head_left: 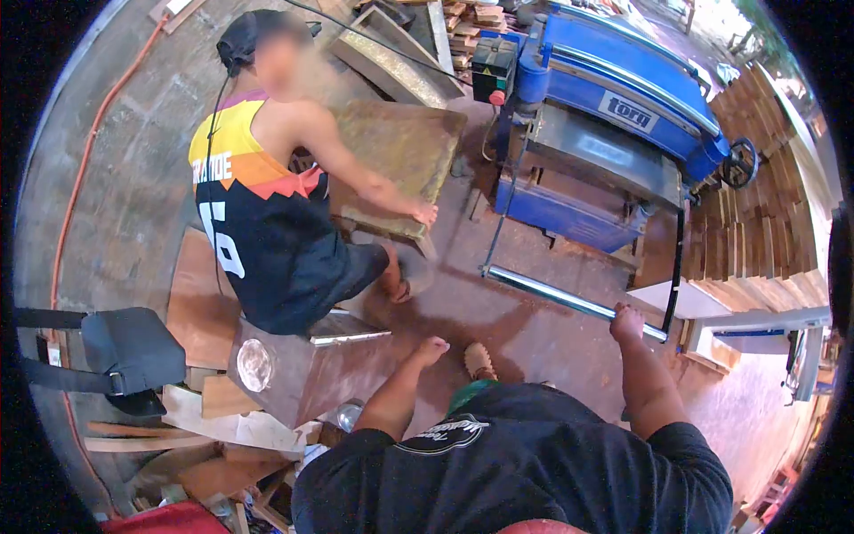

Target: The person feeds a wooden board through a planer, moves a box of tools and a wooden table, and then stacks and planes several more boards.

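Observation:
My right hand (628,322) is closed around the right end of a shiny metal roller (551,293). The roller sits at the outer end of the dark support arms of a blue thickness planer (614,116), low in front of its bed. My left hand (433,350) hangs over the floor near my shoe (479,361), its fingers curled, with nothing visible in them. It touches neither the planer nor the roller.
A co-worker (258,205) sits on a brown box (307,374) at left, one hand on a worn board-topped piece (391,160). Stacked planks (756,196) stand right of the planer. A black bag (133,351) and wood scraps (222,418) lie at lower left.

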Available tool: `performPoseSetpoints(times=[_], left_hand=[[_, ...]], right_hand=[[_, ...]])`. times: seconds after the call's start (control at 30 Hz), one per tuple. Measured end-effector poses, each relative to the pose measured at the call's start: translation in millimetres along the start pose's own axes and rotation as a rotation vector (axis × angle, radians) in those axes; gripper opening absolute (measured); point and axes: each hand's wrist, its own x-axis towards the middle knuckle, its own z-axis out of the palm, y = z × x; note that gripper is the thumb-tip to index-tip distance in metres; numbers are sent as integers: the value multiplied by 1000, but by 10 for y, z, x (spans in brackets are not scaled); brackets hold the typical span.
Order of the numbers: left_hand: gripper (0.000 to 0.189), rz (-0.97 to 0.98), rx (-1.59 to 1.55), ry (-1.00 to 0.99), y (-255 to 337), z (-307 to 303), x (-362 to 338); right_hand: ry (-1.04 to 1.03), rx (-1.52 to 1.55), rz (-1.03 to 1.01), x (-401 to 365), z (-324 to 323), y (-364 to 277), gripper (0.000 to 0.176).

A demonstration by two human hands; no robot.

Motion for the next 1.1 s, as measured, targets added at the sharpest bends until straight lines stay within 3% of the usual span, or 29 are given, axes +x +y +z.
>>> performPoseSetpoints(times=[0.23, 0.4, 0.5, 0.77, 1.1], left_hand=[[38, 29, -2, 94, -33, -23, -4], [41, -18, 81, 42, -38, -45, -59], [42, -56, 5, 55, 299, -137, -339], [43, -42, 35, 56, -139, -17, -38], [41, -57, -27, 135, -92, 30, -61]], right_hand=[[-4, 51, 3, 2, 60, 38, 25], [5, 73, 41, 27, 99, 1, 25], [-25, 50, 27, -87, -38, -34, 26], [-71, 76, 52, -55, 23, -57, 32], [-24, 81, 46, -50, 98, -42, 27]])
